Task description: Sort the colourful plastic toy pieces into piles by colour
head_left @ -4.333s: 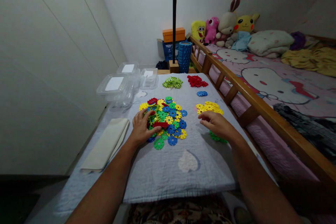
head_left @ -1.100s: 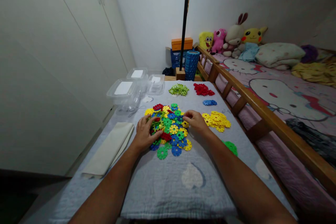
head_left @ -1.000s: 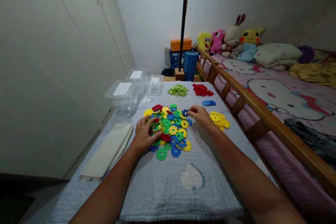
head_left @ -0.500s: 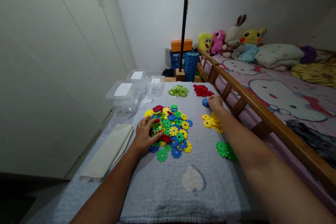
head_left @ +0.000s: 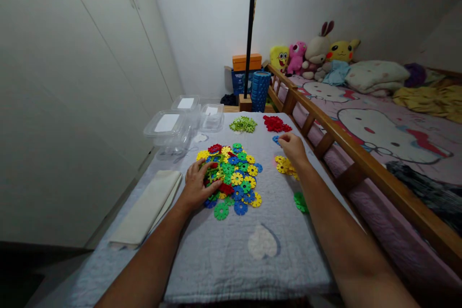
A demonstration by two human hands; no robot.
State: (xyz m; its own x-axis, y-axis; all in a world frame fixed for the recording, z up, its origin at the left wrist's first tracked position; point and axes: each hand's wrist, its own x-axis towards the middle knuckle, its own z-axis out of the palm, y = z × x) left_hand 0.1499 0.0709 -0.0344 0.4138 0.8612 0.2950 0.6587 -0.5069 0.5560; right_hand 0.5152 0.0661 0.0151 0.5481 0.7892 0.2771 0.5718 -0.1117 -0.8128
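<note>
My left hand (head_left: pixel 198 183) rests with spread fingers on the left side of a mixed heap of flower-shaped plastic discs (head_left: pixel 237 179), in red, yellow, green and blue. On the far right of the cloth, my right hand (head_left: pixel 293 148) is closed in a pinch at a blue flower-shaped disc (head_left: pixel 275 139), whose right part its fingertips hide. Just nearer lie yellow discs (head_left: pixel 283 165), and nearer still green discs (head_left: pixel 299 202); my right forearm partly covers both. Beyond the hand are a red pile (head_left: pixel 276 123) and a light-green pile (head_left: pixel 243 124).
Clear plastic boxes (head_left: pixel 168 137) with white labels stand at the back left. A folded beige cloth (head_left: pixel 146 209) lies along the left side. The wooden bed rail (head_left: pixel 346 159) borders the right side, and a black pole (head_left: pixel 250 33) rises behind the table.
My right hand has shifted slightly toward me and covers more of the blue disc's right side. The left hand stays on the heap. The whole view has shifted a little.
</note>
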